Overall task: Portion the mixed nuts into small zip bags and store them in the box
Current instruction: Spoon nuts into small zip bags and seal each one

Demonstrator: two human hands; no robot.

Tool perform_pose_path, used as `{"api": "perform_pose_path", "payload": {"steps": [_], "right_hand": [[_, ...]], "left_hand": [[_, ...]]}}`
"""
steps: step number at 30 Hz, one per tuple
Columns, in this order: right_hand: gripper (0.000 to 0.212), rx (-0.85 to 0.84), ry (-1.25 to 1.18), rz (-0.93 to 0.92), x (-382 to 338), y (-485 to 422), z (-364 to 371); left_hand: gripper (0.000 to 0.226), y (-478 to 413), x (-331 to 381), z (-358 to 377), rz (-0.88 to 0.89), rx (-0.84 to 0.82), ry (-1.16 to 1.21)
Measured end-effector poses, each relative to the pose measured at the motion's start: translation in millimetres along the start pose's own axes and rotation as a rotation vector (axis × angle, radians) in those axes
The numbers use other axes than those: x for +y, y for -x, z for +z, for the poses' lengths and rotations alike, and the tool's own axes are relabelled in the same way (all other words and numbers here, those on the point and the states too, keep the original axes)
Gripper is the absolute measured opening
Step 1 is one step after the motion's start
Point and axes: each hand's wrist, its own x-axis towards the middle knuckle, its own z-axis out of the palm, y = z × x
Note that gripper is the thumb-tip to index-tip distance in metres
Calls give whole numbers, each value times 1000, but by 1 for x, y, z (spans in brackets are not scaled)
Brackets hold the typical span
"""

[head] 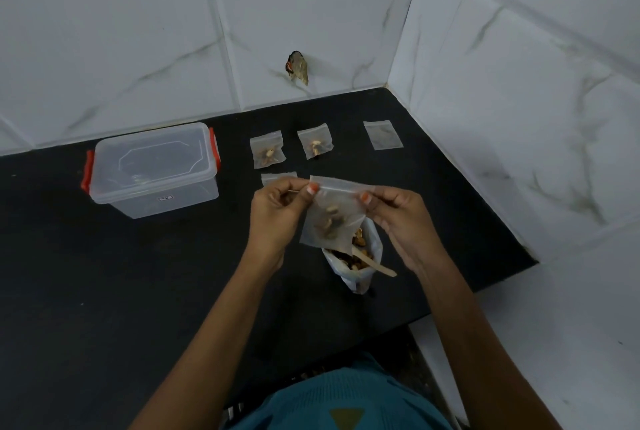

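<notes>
The left hand (277, 213) and right hand (398, 218) are each pinching a top corner of a small zip bag (320, 239) holding a few nuts (331, 218), perhaps unsealed, above the open nut pouch (360, 279); the lidded box (152, 170) is sitting well left.

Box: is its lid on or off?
On. The clear lid sits flat on the box; whether its red latches are clipped, cannot tell.
</notes>
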Motion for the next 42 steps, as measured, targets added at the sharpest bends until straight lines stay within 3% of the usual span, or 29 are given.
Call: {"api": "perform_pose_path", "payload": {"steps": [3,8,13,16,20,25,28,35,42], "right_hand": [[13,54,77,-38,1,-3,2],[18,-117,96,-48,-2,-7,1],[17,77,402,-206,-2,-16,-2],[17,-24,293,-145,-3,-18,-1],[21,79,306,-155,1,-27,-1],[39,173,146,-114,7,-41,0],[28,134,215,-131,11,-51,1],[28,-17,209,31,24,-79,1],[51,-84,238,212,47,-134,-5]], "left_hand": [[13,0,-1,4,4,-19,9],[12,-5,0,2,50,-30,34],[18,-7,-2,9,68,-77,-22],[16,-12,-4,10,51,-2,33],[14,-18,-8,15,16,-2,5],[13,-30,-19,21,-52,162,-19],[24,-37,-22,22,-68,237,12],[13,-70,-48,14,-154,135,-41],[59,-113,-73,16,-313,-51,-108]]}}
